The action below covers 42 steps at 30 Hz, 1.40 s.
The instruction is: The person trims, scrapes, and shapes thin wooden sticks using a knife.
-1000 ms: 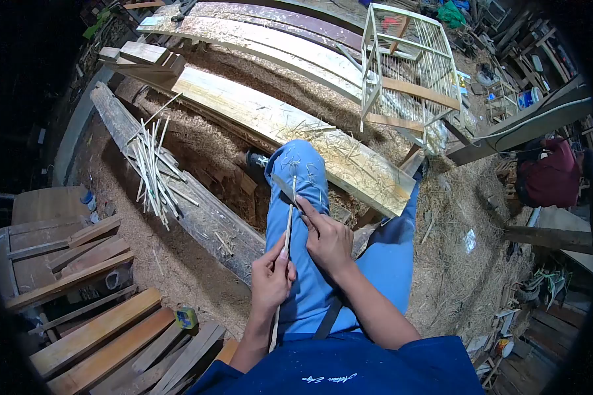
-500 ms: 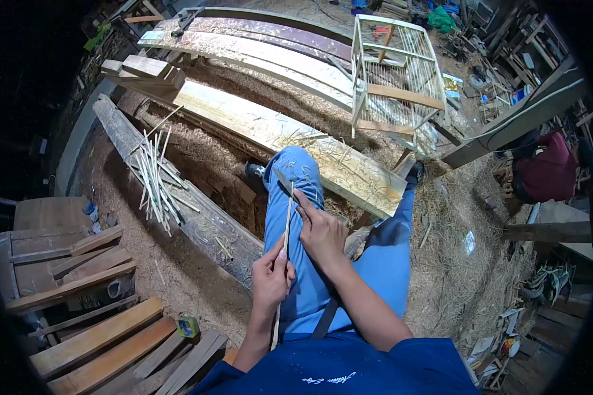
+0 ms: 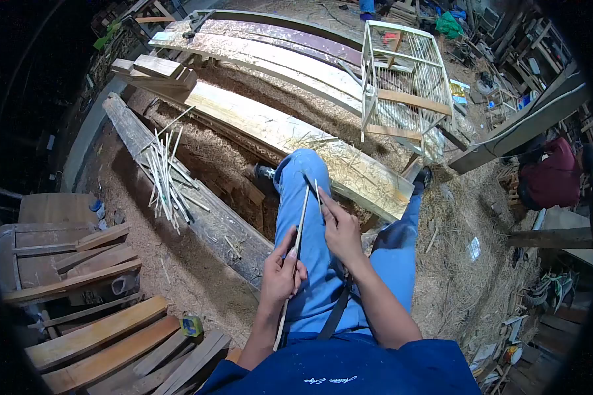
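Observation:
A thin pale wooden strip [image 3: 301, 227] runs lengthwise over my left thigh, its lower end near my waist. My left hand [image 3: 281, 275] is closed around it at mid-length. Above the knee, the narrow dark blade of a knife [image 3: 311, 180] lies close to the strip's far end. My right hand [image 3: 340, 232] grips this knife, index finger stretched along it; most of the handle is hidden by the palm. A light sliver [image 3: 317, 189] shows beside the blade. Below the right hand, a dark flat band [image 3: 337, 312] lies over my lap.
A bundle of pale strips [image 3: 165, 172] rests on a weathered plank [image 3: 219, 229] to the left. Beyond my knees stretches a thick beam [image 3: 263, 125] strewn with shavings. A slatted wooden frame [image 3: 408, 95] stands at back right. A person in dark red [image 3: 551, 172] is at far right.
My right hand and the knife have moved slightly right, away from the strip, and the blade shows narrower. My left hand still holds the strip. The whole view has shifted a little.

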Each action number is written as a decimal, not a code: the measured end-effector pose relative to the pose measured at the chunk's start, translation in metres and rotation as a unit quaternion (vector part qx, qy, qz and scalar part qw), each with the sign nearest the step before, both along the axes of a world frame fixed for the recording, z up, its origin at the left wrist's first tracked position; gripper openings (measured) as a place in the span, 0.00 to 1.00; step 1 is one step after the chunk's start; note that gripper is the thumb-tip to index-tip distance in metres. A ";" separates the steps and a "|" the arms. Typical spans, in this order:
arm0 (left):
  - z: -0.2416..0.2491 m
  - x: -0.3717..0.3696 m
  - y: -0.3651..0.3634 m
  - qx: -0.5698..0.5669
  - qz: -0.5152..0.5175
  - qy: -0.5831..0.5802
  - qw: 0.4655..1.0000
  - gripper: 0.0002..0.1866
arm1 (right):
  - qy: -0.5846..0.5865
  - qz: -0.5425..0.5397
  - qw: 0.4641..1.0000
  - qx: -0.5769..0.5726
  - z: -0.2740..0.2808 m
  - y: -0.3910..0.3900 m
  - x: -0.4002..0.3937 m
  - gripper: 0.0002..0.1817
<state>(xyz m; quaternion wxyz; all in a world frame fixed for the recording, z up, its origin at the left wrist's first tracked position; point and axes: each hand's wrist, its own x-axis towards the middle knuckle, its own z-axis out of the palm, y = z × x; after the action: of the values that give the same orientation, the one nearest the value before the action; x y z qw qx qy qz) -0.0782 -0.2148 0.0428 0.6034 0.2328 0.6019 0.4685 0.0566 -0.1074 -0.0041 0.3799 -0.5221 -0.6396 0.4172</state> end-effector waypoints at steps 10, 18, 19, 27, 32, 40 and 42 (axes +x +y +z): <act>-0.011 -0.014 0.057 0.020 -0.026 0.021 0.999 0.24 | -0.057 0.078 0.995 -0.029 0.012 -0.002 -0.002 0.24; -0.016 -0.012 0.058 -0.009 -0.005 0.029 1.000 0.23 | -0.092 0.062 0.994 -0.013 0.006 -0.009 -0.002 0.25; -0.020 -0.011 0.052 0.006 -0.001 0.029 1.000 0.22 | -0.092 0.065 0.994 -0.014 0.006 -0.009 -0.004 0.25; -0.011 -0.009 0.024 0.000 0.002 0.044 0.999 0.23 | -0.175 0.040 0.983 0.044 0.001 -0.013 -0.014 0.25; -0.008 -0.005 0.012 0.002 -0.002 0.047 0.999 0.23 | -0.199 0.026 0.979 0.043 0.001 -0.014 -0.014 0.25; -0.001 -0.001 -0.021 -0.020 -0.005 0.016 1.000 0.23 | -0.169 -0.006 0.986 0.006 0.003 0.000 -0.011 0.24; 0.006 0.001 -0.025 -0.039 -0.003 0.009 0.999 0.22 | -0.164 -0.017 0.986 -0.019 0.000 0.003 -0.012 0.22</act>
<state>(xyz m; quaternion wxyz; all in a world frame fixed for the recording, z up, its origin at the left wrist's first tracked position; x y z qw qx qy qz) -0.0775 -0.2397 0.0484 0.6080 0.2148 0.6244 0.4407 0.0447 -0.1048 -0.0043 0.2673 -0.6014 -0.6759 0.3316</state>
